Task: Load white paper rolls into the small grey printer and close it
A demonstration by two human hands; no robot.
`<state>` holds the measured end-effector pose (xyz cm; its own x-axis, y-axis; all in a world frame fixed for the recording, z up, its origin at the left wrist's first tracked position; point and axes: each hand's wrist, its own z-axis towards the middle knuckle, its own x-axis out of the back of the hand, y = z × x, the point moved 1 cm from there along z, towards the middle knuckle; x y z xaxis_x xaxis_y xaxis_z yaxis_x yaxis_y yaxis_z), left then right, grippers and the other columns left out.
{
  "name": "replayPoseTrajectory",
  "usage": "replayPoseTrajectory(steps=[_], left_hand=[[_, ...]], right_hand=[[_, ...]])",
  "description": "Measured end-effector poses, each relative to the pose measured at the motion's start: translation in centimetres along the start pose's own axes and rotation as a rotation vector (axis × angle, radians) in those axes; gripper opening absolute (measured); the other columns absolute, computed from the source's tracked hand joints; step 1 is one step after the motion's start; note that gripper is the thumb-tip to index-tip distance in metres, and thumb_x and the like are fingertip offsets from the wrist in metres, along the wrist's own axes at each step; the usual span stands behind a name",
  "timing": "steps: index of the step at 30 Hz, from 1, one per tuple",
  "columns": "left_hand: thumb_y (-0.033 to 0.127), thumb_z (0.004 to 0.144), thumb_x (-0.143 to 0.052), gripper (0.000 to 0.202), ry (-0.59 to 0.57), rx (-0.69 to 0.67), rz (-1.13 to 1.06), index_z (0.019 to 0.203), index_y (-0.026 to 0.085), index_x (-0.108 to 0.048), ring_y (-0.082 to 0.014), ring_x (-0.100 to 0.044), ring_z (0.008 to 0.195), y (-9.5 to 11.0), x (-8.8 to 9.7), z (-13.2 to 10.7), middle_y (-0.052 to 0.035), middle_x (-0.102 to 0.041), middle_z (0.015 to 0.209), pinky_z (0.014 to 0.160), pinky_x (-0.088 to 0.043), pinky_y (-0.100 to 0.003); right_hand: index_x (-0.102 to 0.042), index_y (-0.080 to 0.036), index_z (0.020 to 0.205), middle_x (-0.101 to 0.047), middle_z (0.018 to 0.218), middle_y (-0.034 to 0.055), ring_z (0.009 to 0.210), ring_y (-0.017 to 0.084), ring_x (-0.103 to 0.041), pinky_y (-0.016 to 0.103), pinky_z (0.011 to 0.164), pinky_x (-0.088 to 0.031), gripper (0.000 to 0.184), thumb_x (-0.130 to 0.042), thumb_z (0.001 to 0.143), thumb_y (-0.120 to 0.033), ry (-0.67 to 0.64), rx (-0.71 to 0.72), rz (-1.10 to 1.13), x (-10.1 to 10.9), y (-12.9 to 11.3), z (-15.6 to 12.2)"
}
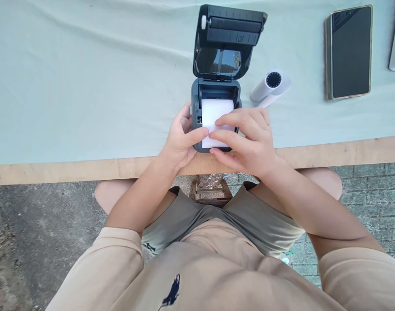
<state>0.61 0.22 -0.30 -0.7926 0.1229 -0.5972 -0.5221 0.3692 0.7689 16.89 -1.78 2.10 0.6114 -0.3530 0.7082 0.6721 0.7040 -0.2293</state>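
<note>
At the table's wooden edge point(87, 170), a portable thermal printer point(196, 93) stood lid-up, gripped by the left hand point(180, 141), thumb on its white paper point(213, 110); the right hand point(255, 136) had its fingers parted over it. Light, even fingertip pressure seemed best for keeping the paper square. Dark, rounded plastic formed the casing; nearby, a smooth paper roll point(260, 90) wrapped a toothed black core.

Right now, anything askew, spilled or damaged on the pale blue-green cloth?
Nothing looks spilled or damaged. Odd: the white cylindrical paper roll beside the open black plastic hinged-lid device has a loose outer flap, not wound tight.
</note>
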Motion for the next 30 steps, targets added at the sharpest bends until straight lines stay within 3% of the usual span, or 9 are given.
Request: replayPoseTrajectory(steps=[7,11,14,17,22,26,30], left_hand=[[0.035,0.064,-0.085,0.054,0.007,0.016,0.092,0.111,0.026,-0.059,-0.0259,-0.069,0.108,-0.1,0.2,0.0,-0.0031,-0.071,0.106,0.073,-0.06,-0.029],[0.038,0.063,-0.086,0.058,-0.001,0.014,0.122,0.112,0.024,-0.059,-0.0278,-0.07,0.107,-0.2,0.4,0.0,-0.0044,-0.072,0.106,0.071,-0.062,-0.031],[0.039,0.063,-0.086,0.058,-0.04,0.011,0.132,0.113,0.024,-0.06,-0.0272,-0.071,0.107,-0.1,0.5,0.0,-0.0044,-0.073,0.107,0.069,-0.062,-0.028],[0.038,0.064,-0.085,0.057,-0.072,0.009,0.135,0.114,0.024,-0.061,-0.0265,-0.071,0.109,-0.1,0.5,-0.1,-0.0043,-0.073,0.109,0.071,-0.062,-0.027],[0.037,0.063,-0.086,0.058,-0.067,0.02,0.14,0.114,0.023,-0.061,-0.0278,-0.071,0.106,-0.1,0.6,-0.1,-0.0058,-0.072,0.108,0.071,-0.061,-0.029],[0.039,0.06,-0.087,0.059,-0.013,0.034,0.151,0.112,0.023,-0.062,-0.0283,-0.073,0.099,-0.1,0.6,0.0,-0.0055,-0.071,0.101,0.074,-0.061,-0.035],[0.039,0.06,-0.087,0.055,-0.015,0.02,0.14,0.107,0.023,-0.063,-0.0269,-0.074,0.097,-0.1,0.5,0.0,-0.0033,-0.072,0.096,0.07,-0.062,-0.032]], right_hand=[[-0.058,-0.026,0.101,-0.065,0.102,0.0061,0.098,0.022,-0.062,0.04,0.086,-0.049,0.013,-0.055,0.088,-0.027,0.083,-0.14,0.163,1.3,1.9,0.7],[-0.058,-0.025,0.108,-0.061,0.106,0.0088,0.105,0.023,-0.06,0.038,0.084,-0.049,0.02,-0.053,0.093,-0.037,0.194,-0.348,0.222,1.9,3.6,1.2],[-0.058,-0.022,0.115,-0.057,0.111,0.0109,0.104,0.021,-0.061,0.033,0.079,-0.049,0.03,-0.054,0.093,-0.042,0.246,-0.419,0.294,2.2,4.6,1.6],[-0.057,-0.021,0.119,-0.058,0.114,0.0107,0.106,0.021,-0.06,0.034,0.088,-0.049,0.033,-0.052,0.095,-0.043,0.247,-0.412,0.294,2.3,5.2,2.0],[-0.058,-0.027,0.128,-0.06,0.124,0.0109,0.119,0.025,-0.058,0.041,0.097,-0.05,0.037,-0.051,0.093,-0.034,0.213,-0.237,0.341,2.4,4.9,2.4],[-0.051,-0.037,0.129,-0.058,0.123,0.0051,0.117,0.024,-0.057,0.041,0.098,-0.051,0.033,-0.045,0.096,-0.039,0.099,-0.273,0.319,2.5,3.9,2.3],[-0.053,-0.028,0.12,-0.058,0.112,0.0086,0.111,0.023,-0.057,0.041,0.093,-0.051,0.028,-0.047,0.095,-0.037,0.074,-0.204,0.251,2.1,3.0,1.7]])
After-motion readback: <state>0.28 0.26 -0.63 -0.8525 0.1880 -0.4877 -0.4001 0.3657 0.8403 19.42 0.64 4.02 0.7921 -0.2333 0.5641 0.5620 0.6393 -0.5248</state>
